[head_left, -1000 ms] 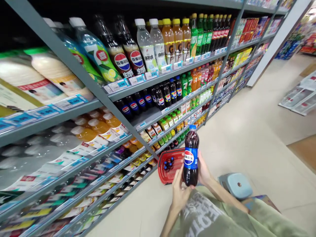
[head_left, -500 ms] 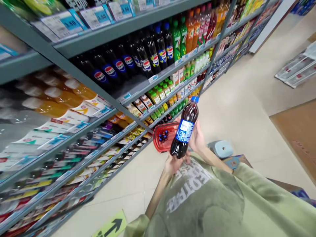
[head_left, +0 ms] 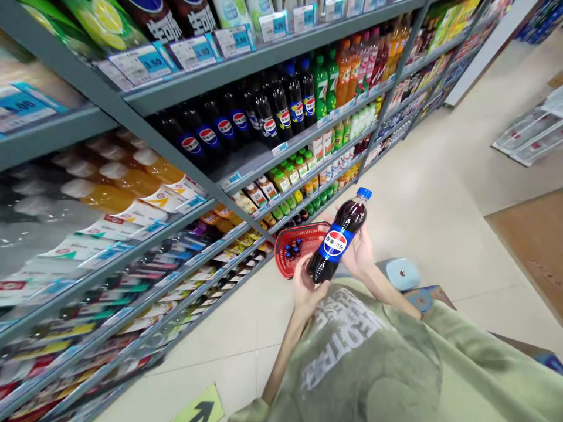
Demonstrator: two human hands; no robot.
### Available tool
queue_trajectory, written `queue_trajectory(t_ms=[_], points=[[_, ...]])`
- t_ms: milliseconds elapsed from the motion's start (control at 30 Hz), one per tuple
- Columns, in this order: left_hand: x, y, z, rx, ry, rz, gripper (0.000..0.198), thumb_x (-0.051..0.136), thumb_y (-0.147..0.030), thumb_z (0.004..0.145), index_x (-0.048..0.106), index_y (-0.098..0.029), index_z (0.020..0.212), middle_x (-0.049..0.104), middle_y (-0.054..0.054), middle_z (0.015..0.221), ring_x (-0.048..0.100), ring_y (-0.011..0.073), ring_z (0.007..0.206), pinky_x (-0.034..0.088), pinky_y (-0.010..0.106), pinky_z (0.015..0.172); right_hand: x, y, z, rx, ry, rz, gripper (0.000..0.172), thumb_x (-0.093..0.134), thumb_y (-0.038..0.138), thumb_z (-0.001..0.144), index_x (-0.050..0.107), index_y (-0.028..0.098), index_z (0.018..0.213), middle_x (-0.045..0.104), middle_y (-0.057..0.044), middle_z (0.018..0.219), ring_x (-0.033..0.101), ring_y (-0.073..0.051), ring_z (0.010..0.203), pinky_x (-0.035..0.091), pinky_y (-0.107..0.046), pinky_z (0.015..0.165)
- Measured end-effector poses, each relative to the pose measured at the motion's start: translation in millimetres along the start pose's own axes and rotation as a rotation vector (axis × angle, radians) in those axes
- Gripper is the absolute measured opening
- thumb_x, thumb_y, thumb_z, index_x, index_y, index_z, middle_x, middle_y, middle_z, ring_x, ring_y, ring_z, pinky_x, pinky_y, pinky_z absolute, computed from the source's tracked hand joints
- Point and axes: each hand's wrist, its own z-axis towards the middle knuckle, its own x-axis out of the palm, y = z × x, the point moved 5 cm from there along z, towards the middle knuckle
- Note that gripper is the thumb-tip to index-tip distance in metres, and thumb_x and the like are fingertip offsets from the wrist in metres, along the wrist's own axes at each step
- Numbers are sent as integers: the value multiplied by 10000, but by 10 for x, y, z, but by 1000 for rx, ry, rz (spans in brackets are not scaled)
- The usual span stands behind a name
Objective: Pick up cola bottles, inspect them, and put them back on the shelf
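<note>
"Bottle's (head_left: pixel 336 239) rolled round since half a second ago: printed back panel then, round logo facing up at the head camera now. Leans further over too, blue cap (head_left: pixel 364 193) off to the right."

"Meaning what?"

"Looks like it's being turned and looked over, my read. It's in front of the shirt (head_left: pixel 341 325), off the shelf (head_left: pixel 211 76) and outside the basket (head_left: pixel 285 271)."

"Hands?"

"Left hand (head_left: pixel 307 287) is wrapped round the base, holding it. Right hand (head_left: pixel 359 251) sits behind the far side, partly hidden. Can't tell if it's gripping or just propping."

"Anything else different, head view?"

"Camera's tipped up a bit, so more of the upper price tags (head_left: pixel 240 40) show. A full second ago the bottle stood nearly upright, logo also forward."

"Basket?"

"Same spot on the floor by the shelf foot, a few blue-capped bottles (head_left: pixel 294 248) inside, same as before. Shelf row of dark bottles (head_left: pixel 225 127) looks unchanged. Blue bin (head_left: pixel 402 274) sits past the right forearm; can't say what it is exactly."
</note>
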Motion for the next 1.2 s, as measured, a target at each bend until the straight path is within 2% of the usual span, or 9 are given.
queue_trajectory(t_ms=[100, 233, 433, 600, 767, 867, 967, 1067, 1200], points=[[-77, -146, -27, 243, -88, 241, 600, 873, -268, 708, 590, -205, 1233, 593, 87, 1162, 661, 230, 1085, 583, 361, 936, -19, -29, 20, 19, -1, 46, 565, 445, 579, 979, 601, 251, 1412, 678, -100, 1382, 678, -283, 1193, 573, -510, 999], [-99, -358, -92, 559, -110, 561, 461, 835, -168, 758, 654, -218, 1179, 591, 80, 1145, 656, 255, 1135, 600, 404, 931, -38, -55, 71, 48, 7, 86, 590, 477, 579, 931, 603, 265, 1414, 679, -113, 1377, 656, -290, 1230, 553, -538, 1028], [-17, -592, -283, 1100, 66, 1015, 422, 729, -7, 833, 740, -272, 1161, 659, 88, 1134, 673, 282, 1177, 620, 394, 894, -104, -35, 133, 68, 22, 93, 560, 462, 592, 926, 641, 272, 1349, 690, -113, 1357, 642, -286, 1253, 540, -541, 1044], [17, -560, -408, 1266, 164, 1166, 362, 810, -115, 833, 770, -345, 1110, 695, 67, 1097, 686, 260, 1131, 609, 399, 916, -226, -25, 161, 13, -125, 19, 568, 437, 599, 939, 658, 234, 1314, 728, -105, 1278, 656, -267, 1222, 549, -509, 1022], [-84, -408, -397, 1092, 142, 1042, 493, 762, -60, 833, 713, -326, 1245, 672, 83, 1149, 668, 280, 1193, 608, 407, 935, -276, -31, 95, 18, -135, 5, 585, 458, 625, 939, 666, 211, 1296, 746, -101, 1232, 676, -274, 1179, 565, -513, 976], [-145, -335, -347, 924, 31, 889, 508, 783, -94, 810, 671, -248, 1280, 629, 114, 1170, 657, 288, 1173, 618, 435, 920, -284, -46, 25, 43, -143, 72, 519, 594, 651, 884, 710, 251, 1194, 754, -81, 1205, 715, -287, 1084, 584, -507, 959], [-179, -234, -218, 707, -85, 717, 535, 818, -142, 764, 641, -247, 1258, 600, 107, 1158, 669, 271, 1107, 627, 446, 889, -287, -54, 42, -3, -163, 100, 576, 758, 684, 766, 706, 260, 1152, 753, -65, 1182, 724, -277, 983, 594, -490, 923], [-186, -152, -99, 479, -111, 647, 543, 850, -164, 716, 626, -230, 1206, 599, 103, 1139, 681, 274, 1087, 623, 425, 865, -248, -71, 89, -73, -176, -69, 626, 938, 478, 630, 676, 251, 1152, 747, -48, 1122, 705, -220, 927, 585, -397, 885], [-194, -93, -47, 126, 30, 574, 521, 847, -182, 744, 610, -208, 1208, 619, 110, 1239, 639, 266, 1187, 559, 442, 1018, -223, -137, 126, -216, -214, -449, 687, 961, 366, 589, 626, 236, 1174, 714, -46, 1149, 677, -219, 991, 534, -411, 961]])
